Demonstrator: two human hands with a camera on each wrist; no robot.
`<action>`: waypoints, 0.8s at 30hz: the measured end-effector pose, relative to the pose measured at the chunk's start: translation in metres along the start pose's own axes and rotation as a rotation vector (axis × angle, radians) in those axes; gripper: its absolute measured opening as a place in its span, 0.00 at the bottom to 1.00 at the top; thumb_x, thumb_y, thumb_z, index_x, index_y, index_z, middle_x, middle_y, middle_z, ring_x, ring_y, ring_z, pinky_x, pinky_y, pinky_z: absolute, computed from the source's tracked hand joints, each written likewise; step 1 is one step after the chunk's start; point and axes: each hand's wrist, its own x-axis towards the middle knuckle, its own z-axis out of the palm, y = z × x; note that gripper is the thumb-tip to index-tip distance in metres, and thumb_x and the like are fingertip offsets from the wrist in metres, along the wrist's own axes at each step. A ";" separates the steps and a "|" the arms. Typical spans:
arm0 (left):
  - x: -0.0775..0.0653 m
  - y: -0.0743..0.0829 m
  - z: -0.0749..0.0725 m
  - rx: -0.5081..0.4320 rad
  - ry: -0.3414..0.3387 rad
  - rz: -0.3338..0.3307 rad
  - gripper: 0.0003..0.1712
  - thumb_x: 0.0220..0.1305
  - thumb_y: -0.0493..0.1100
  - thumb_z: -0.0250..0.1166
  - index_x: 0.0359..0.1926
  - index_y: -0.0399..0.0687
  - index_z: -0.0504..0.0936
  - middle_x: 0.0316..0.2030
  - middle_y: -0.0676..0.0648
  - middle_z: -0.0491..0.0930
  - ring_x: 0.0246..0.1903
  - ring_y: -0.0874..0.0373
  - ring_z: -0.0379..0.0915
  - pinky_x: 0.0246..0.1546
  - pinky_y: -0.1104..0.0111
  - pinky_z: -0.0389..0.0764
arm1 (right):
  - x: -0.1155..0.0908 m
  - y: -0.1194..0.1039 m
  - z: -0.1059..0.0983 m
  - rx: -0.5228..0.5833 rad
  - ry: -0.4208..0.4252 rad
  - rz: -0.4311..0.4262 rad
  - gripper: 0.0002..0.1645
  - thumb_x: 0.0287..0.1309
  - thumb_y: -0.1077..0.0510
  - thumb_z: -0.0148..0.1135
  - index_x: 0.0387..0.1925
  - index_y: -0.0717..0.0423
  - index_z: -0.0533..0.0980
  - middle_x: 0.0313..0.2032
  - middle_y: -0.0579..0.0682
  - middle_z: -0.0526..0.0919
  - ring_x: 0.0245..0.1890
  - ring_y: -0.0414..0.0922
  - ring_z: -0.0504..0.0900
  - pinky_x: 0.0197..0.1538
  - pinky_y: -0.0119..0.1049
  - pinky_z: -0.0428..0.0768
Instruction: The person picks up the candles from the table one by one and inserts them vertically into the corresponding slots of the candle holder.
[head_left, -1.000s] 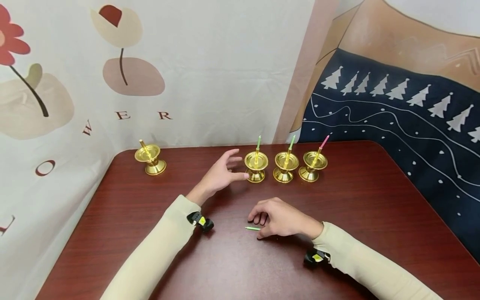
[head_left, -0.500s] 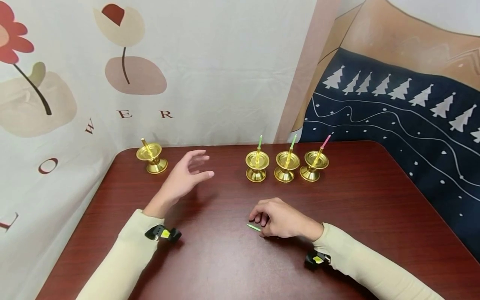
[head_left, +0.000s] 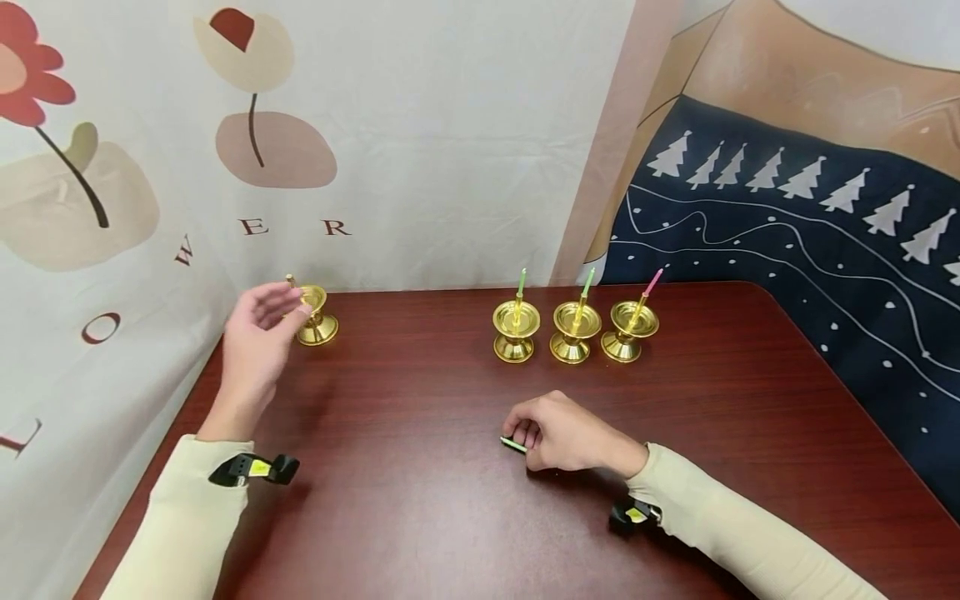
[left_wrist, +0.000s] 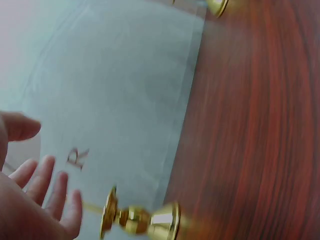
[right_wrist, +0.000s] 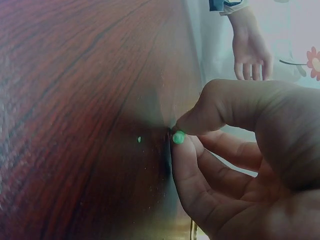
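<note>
My left hand (head_left: 258, 342) is beside a brass candle holder (head_left: 318, 332) at the table's far left corner, its fingers loosely bent and partly in front of the holder's dish. In the left wrist view the fingers look spread, and that holder (left_wrist: 162, 224) stands just past them; contact cannot be told. A thin tube rises from its dish, with no candle showing in it. Low over the middle of the table, my right hand (head_left: 566, 433) pinches a small green candle (head_left: 514, 444) between thumb and index finger. The right wrist view shows the candle's round end (right_wrist: 178, 137) between them.
Three brass holders stand in a row at the back: the left (head_left: 513, 348) and middle (head_left: 570, 349) bear green candles, the right one (head_left: 621, 347) a pink candle (head_left: 654, 282). Printed cloths (head_left: 450, 167) hang behind the reddish-brown table (head_left: 420, 500). A small green speck (right_wrist: 139, 140) lies on it.
My left hand has moved left, from beside the row of holders to the far left holder. My right hand stays nearly in place, and the candle's angle in it has turned slightly.
</note>
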 end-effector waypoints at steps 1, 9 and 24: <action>0.004 -0.002 -0.004 -0.031 0.046 -0.013 0.23 0.70 0.30 0.73 0.62 0.47 0.80 0.52 0.54 0.86 0.54 0.62 0.79 0.52 0.79 0.78 | 0.000 0.000 0.000 0.004 0.001 0.008 0.21 0.41 0.77 0.72 0.39 0.58 0.86 0.29 0.41 0.85 0.30 0.32 0.82 0.37 0.31 0.86; 0.026 -0.021 -0.029 0.243 0.059 -0.197 0.49 0.72 0.44 0.73 0.85 0.49 0.56 0.72 0.49 0.67 0.74 0.51 0.61 0.73 0.63 0.67 | 0.000 0.002 -0.002 -0.001 0.013 0.050 0.18 0.42 0.75 0.74 0.35 0.55 0.86 0.26 0.38 0.83 0.28 0.31 0.81 0.36 0.31 0.85; 0.045 -0.041 -0.026 0.315 -0.200 -0.312 0.61 0.77 0.48 0.68 0.89 0.40 0.33 0.85 0.30 0.48 0.80 0.35 0.54 0.78 0.49 0.64 | 0.005 0.011 -0.006 0.003 0.060 0.037 0.10 0.48 0.70 0.70 0.31 0.53 0.87 0.24 0.36 0.82 0.27 0.32 0.79 0.34 0.30 0.81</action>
